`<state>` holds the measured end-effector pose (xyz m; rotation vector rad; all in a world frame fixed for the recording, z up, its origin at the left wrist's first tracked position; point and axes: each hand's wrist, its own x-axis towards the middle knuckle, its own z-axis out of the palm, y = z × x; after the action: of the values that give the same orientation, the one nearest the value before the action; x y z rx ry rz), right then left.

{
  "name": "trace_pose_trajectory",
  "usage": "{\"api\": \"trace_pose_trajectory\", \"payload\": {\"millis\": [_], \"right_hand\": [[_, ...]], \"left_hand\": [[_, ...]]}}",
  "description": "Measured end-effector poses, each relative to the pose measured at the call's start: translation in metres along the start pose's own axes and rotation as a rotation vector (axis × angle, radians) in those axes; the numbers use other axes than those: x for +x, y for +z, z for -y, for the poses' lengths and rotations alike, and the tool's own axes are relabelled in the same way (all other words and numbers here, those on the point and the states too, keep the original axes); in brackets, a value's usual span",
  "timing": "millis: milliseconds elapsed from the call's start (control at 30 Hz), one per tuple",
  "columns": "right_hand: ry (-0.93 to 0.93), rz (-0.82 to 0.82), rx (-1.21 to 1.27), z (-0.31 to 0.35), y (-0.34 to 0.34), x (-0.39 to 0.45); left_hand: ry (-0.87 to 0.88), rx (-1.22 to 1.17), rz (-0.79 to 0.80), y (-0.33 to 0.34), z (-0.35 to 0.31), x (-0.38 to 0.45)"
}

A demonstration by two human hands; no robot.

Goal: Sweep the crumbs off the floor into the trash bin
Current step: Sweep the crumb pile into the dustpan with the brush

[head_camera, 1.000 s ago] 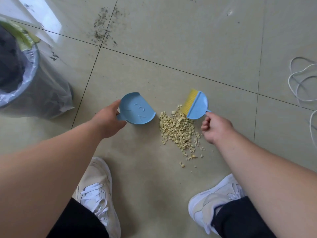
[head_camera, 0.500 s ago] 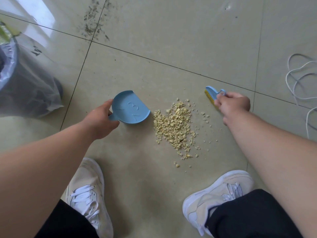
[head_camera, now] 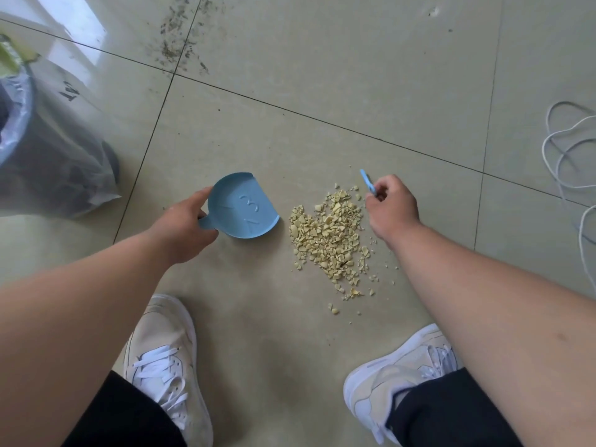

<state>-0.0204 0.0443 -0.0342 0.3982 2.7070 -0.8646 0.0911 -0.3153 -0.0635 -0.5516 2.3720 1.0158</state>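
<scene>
A heap of pale yellow crumbs [head_camera: 329, 233] lies on the tiled floor between my hands. My left hand [head_camera: 185, 225] grips the handle of a small blue dustpan [head_camera: 243, 209], whose straight edge faces the crumbs a short gap to their left. My right hand [head_camera: 392, 206] is closed on a small blue brush [head_camera: 367, 181] at the heap's right upper edge; only a thin blue sliver of it shows and its bristles are hidden. The trash bin [head_camera: 19, 101], lined with a clear plastic bag, stands at the far left.
My two white sneakers, one [head_camera: 164, 362] below left and the other [head_camera: 400, 375] below right, stand near the crumbs. A white cable [head_camera: 561, 156] coils on the floor at the right edge. Dark specks of dirt [head_camera: 180, 43] lie along a tile joint at the top.
My right hand with the brush has swept in leftward against the heap, gathering the scattered crumbs on the right. The brush has turned edge-on. The dustpan has stayed put.
</scene>
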Motion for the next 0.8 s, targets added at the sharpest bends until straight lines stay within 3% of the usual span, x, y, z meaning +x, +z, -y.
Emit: {"api": "trace_pose_trajectory", "payload": {"millis": [367, 600, 800], "right_hand": [[-0.109, 0.128, 0.030, -0.007, 0.016, -0.046], [-0.053, -0.119, 0.021, -0.003, -0.009, -0.005], [0.069, -0.128, 0.025, -0.002, -0.008, 0.034]], "left_hand": [[-0.005, 0.038, 0.033, -0.006, 0.021, -0.007], [-0.018, 0.017, 0.019, -0.006, 0.024, -0.005], [-0.041, 0.023, 0.022, -0.006, 0.034, -0.004]]}}
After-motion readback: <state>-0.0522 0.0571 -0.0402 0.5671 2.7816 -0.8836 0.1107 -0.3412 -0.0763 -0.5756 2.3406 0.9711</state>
